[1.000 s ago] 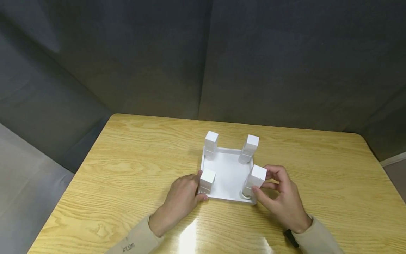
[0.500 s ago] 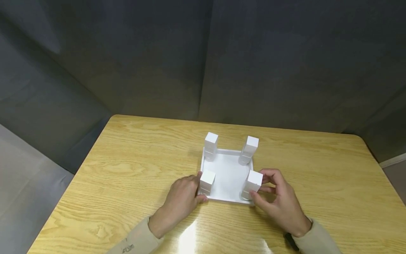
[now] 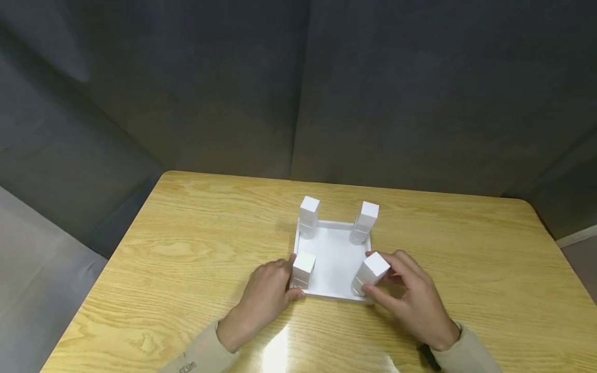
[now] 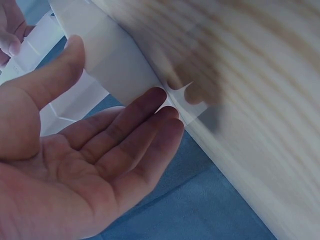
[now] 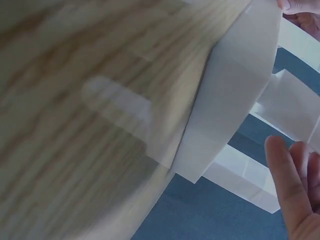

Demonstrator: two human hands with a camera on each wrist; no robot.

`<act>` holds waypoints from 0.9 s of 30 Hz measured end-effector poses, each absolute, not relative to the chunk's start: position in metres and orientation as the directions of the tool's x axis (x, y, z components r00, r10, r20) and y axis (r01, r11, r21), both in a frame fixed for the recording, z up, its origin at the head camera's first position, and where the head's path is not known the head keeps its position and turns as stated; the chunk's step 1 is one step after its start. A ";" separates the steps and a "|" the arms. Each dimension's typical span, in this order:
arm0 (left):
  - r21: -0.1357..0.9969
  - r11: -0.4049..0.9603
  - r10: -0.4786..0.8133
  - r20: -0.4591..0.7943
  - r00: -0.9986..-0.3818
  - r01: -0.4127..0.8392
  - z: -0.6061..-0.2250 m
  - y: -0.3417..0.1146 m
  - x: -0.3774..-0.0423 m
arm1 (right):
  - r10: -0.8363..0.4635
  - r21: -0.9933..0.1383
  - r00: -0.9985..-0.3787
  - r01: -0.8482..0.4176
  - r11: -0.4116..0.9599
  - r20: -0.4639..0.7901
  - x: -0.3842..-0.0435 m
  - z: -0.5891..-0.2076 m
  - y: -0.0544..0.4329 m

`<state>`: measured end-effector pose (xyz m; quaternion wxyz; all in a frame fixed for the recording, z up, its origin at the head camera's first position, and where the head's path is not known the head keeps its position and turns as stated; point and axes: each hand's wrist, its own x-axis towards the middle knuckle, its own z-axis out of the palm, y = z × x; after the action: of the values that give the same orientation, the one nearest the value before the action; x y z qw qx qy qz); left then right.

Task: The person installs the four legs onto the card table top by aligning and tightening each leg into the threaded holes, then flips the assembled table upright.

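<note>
A white square tray-like panel lies on the table with a white square-topped leg standing at each corner. My right hand pinches the front right leg between thumb and fingers; this leg leans right, its top turned askew. At the front left corner, beside another leg, my left hand holds the panel, thumb at the front edge and fingers along the left side. In the left wrist view, fingertips meet the panel's wall. The right wrist view shows the panel's side and right fingers near the leg.
The back left leg and back right leg stand upright on the panel. Beneath lies a wood-grain table with a glossy reflection near the front. A dark curtain hangs behind the table.
The front right leg has gone down and left onto its corner, and its top has since turned. My right hand moved with it, the index finger now round the far side. My left hand stays put.
</note>
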<state>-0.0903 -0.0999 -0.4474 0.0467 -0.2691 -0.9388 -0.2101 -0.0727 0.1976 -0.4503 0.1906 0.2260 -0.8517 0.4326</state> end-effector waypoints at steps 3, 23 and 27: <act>0.372 0.766 0.484 0.202 -0.851 0.524 -0.448 -0.100 -0.090 | -0.205 -0.664 -0.830 -0.542 0.516 0.518 -0.073 -0.450 0.197; 0.403 0.761 0.472 0.193 -0.860 0.508 -0.445 -0.099 -0.092 | -0.168 -0.698 -0.879 -0.459 0.551 0.445 -0.070 -0.443 0.204; 0.397 0.762 0.472 0.199 -0.859 0.511 -0.446 -0.099 -0.091 | -0.155 -0.720 -0.887 -0.447 0.531 0.436 -0.069 -0.444 0.203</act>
<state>-0.0913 -0.0986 -0.4458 0.0436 -0.2623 -0.9376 -0.2240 -0.0694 0.2030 -0.4439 0.1617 0.1749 -0.8600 0.4513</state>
